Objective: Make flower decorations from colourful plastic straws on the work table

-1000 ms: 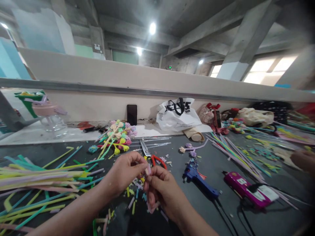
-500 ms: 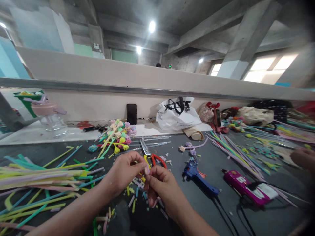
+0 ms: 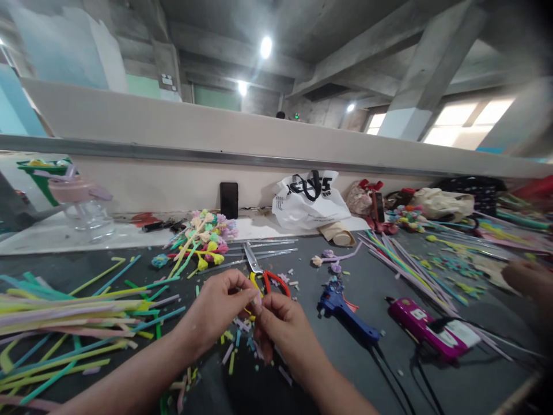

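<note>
My left hand [image 3: 224, 302] and my right hand [image 3: 285, 325] meet over the dark table, fingertips pinched together. Between them is a short pale purple pipe cleaner piece [image 3: 258, 300], mostly hidden by the fingers. Just beyond lies a pair of scissors [image 3: 276, 281] with red and yellow handles, blades pointing away from me. Cut pipe cleaner bits [image 3: 232, 353] are scattered underneath. On the right rests a blue glue gun [image 3: 352, 317], and nearer the back a small purple pipe cleaner sprig [image 3: 334, 260].
Long pastel pipe cleaners [image 3: 73, 314] cover the left side. Behind stand a flower bunch [image 3: 207, 233], a phone [image 3: 228, 200], a clear bottle [image 3: 88, 216] and a white bag [image 3: 306, 202]. A magenta corded device [image 3: 425, 328] lies right. Another person's hand [image 3: 525, 282] is at the right edge.
The view has shifted slightly. My hands stay pinched together in nearly the same place, with the fingers moved only a little around the pipe cleaner piece.
</note>
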A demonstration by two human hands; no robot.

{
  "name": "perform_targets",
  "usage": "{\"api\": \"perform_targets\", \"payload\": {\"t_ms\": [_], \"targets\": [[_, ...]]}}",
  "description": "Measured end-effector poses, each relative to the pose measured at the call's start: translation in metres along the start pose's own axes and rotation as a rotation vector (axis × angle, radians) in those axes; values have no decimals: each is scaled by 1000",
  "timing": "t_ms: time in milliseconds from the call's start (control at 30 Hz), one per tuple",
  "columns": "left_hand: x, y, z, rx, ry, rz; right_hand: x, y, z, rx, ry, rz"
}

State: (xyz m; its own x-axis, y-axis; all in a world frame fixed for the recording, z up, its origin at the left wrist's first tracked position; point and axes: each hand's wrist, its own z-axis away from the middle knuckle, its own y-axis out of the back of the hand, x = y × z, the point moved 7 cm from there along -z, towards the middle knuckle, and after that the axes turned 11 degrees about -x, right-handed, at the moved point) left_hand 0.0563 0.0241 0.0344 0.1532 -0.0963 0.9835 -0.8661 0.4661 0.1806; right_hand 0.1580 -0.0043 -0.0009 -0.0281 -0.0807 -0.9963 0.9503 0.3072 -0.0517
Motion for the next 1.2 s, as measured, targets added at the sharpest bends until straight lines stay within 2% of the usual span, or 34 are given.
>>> {"api": "perform_targets", "payload": {"t_ms": [533, 800, 1200], "targets": [[-2, -2, -2, 23, 4, -60, -9, 2, 3, 77, 17, 393], [-5, 2, -4, 31, -3, -131, -14, 0, 6, 28, 56, 396], [-6, 0, -2, 28, -22, -73, -12, 3, 6, 73, 57, 440]]}}
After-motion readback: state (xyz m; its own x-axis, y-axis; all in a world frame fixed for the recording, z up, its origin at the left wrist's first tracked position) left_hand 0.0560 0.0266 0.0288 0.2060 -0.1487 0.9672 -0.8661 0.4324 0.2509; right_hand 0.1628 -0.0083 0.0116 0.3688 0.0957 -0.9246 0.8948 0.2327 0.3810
